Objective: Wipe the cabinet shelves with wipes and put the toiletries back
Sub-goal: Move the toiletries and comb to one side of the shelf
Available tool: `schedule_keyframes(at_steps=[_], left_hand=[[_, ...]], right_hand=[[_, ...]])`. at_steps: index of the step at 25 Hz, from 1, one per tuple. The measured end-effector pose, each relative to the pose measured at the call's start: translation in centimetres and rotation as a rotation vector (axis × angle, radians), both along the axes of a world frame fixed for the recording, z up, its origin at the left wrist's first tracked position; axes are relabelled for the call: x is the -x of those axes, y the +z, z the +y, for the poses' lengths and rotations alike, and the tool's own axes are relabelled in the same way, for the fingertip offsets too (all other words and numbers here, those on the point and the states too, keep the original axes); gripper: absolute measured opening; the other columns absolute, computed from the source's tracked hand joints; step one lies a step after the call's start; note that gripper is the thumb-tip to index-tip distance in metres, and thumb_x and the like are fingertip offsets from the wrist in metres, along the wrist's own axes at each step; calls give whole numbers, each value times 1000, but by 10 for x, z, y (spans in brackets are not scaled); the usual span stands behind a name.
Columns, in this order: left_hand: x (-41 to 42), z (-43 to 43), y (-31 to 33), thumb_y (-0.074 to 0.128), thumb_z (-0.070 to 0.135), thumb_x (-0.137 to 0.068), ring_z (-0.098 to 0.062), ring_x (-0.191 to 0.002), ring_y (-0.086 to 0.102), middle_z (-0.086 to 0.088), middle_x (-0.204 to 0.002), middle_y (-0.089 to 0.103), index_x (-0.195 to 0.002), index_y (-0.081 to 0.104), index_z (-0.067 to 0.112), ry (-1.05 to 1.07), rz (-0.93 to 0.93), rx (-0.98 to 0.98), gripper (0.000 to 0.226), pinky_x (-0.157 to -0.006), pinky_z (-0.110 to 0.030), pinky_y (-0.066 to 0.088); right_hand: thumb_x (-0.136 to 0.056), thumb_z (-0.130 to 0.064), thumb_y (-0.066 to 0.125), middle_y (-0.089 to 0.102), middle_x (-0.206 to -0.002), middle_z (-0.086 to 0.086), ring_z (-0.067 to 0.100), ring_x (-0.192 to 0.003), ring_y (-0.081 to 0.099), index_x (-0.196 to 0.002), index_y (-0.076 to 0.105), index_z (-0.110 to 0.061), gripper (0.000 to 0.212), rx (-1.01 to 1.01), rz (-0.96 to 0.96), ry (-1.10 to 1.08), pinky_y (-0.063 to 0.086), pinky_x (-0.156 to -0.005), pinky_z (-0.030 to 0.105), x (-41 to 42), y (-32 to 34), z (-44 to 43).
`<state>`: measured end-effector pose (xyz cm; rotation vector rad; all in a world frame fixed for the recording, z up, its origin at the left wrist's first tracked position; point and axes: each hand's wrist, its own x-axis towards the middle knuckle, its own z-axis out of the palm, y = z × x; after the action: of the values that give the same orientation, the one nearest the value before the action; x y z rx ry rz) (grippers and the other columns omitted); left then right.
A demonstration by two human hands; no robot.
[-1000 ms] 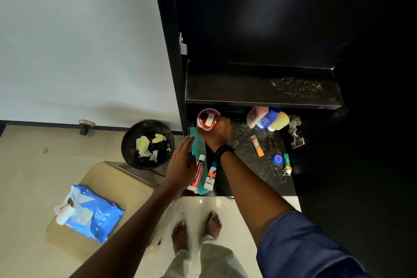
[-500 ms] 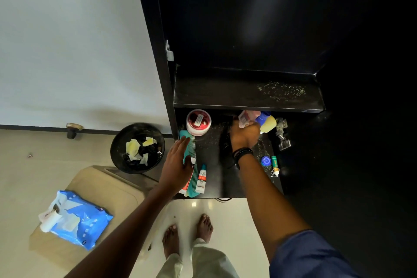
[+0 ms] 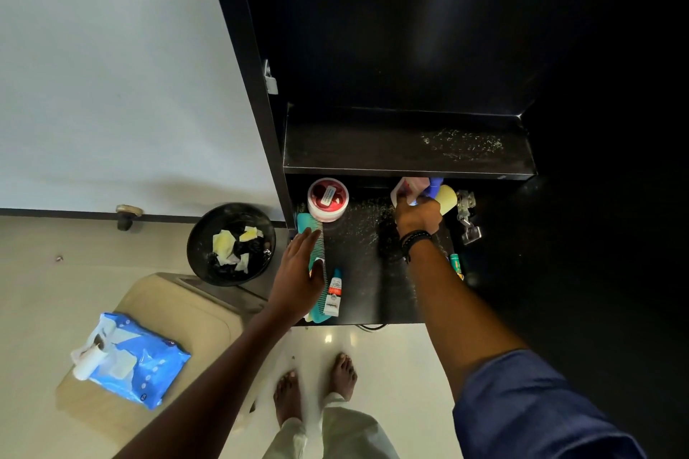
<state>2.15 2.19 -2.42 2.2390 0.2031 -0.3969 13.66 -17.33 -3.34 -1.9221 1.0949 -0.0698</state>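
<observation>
My right hand (image 3: 417, 214) reaches to the back of the lower black shelf (image 3: 367, 265) and grips a pink-white bottle (image 3: 404, 187) beside a blue bottle with a yellow cap (image 3: 445, 196). My left hand (image 3: 298, 272) lies flat with straight fingers on a teal comb (image 3: 311, 225) at the shelf's left front. A small white tube (image 3: 333, 294) lies just right of that hand. A red-lidded jar (image 3: 328, 197) stands at the back left. Pale crumbs speckle the upper shelf (image 3: 462, 145) and the lower one.
A black bin (image 3: 231, 244) with used wipes stands on the floor left of the cabinet. A blue wipes pack (image 3: 132, 358) lies on a beige stool (image 3: 194, 306). A clear clip (image 3: 468, 220) and a small green tube (image 3: 455, 263) sit at the shelf's right. My bare feet stand below.
My right hand left the red-lidded jar at the back left and moved right to the bottles, closing on the pink-white one. My left hand stayed on the comb.
</observation>
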Motion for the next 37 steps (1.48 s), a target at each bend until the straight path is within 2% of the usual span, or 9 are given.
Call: schedule_keyframes(at_steps=[6, 8, 13, 16, 18, 26, 32, 35, 37], left_hand=[[-2, 0, 0, 49, 13, -95, -23, -147, 10, 7, -159, 14, -148, 26, 29, -8, -2, -14, 60, -111, -50, 29], [-2, 1, 0, 50, 11, -95, -24, -147, 13, 7, -159, 15, -148, 27, 28, 8, 0, 8, 61, -110, -52, 30], [-6, 7, -7, 49, 11, -95, -28, -142, 28, 2, -157, 23, -147, 28, 27, 69, 9, 81, 59, -104, -57, 41], [-10, 12, -11, 49, 11, -94, -28, -140, 33, -1, -155, 27, -147, 26, 26, 55, 5, 75, 60, -100, -56, 45], [-12, 14, -12, 50, 11, -93, -28, -140, 34, 0, -155, 28, -147, 25, 26, 54, 15, 71, 61, -99, -56, 46], [-13, 18, -18, 50, 8, -94, -28, -140, 32, -1, -156, 24, -148, 24, 24, 12, 0, 63, 62, -101, -54, 45], [-16, 13, -14, 47, 7, -94, -28, -144, 25, -3, -156, 24, -149, 25, 21, 6, -34, 69, 60, -107, -56, 38], [-16, 10, -10, 47, 7, -95, -26, -145, 19, -2, -157, 22, -150, 24, 21, -4, -38, 71, 61, -110, -55, 34], [-15, 8, -8, 47, 6, -95, -25, -146, 14, 0, -158, 19, -150, 23, 22, 3, -30, 61, 62, -112, -54, 32]], right_hand=[[-88, -31, 61, 68, -102, 23, 41, -98, 63, -97, 66, -1, 32, 166, -18, 160, 49, -81, 39, 2, 1, 2], [-89, -36, 61, 70, -90, 22, 41, -88, 64, -87, 66, -3, 34, 223, -100, 238, 49, -73, 38, 10, 2, 9], [-86, -36, 65, 67, -71, 20, 38, -70, 63, -76, 62, -3, 35, 207, -234, 371, 39, -57, 31, 46, 5, 40], [-86, -39, 64, 68, -70, 16, 36, -70, 64, -80, 65, -5, 34, 169, -198, 437, 34, -56, 26, 67, 6, 62], [-85, -41, 62, 69, -69, 15, 35, -69, 65, -78, 64, -8, 34, 188, -158, 509, 39, -55, 28, 75, -2, 73], [-91, -34, 60, 71, -88, 14, 30, -83, 68, -91, 63, -4, 30, 174, -85, 680, 39, -59, 25, 78, -4, 92], [-83, -29, 66, 68, -93, 8, 25, -89, 65, -100, 59, -15, 23, 158, -35, 678, 47, -65, 26, 85, -8, 71], [-74, -24, 69, 56, -115, 14, 32, -110, 50, -114, 56, -11, 44, 388, 69, 497, 45, -87, 37, 97, -15, 49], [-77, -36, 70, 48, -127, 19, 37, -117, 45, -129, 44, -7, 65, 338, 190, 421, 42, -94, 41, 99, -20, 41]])
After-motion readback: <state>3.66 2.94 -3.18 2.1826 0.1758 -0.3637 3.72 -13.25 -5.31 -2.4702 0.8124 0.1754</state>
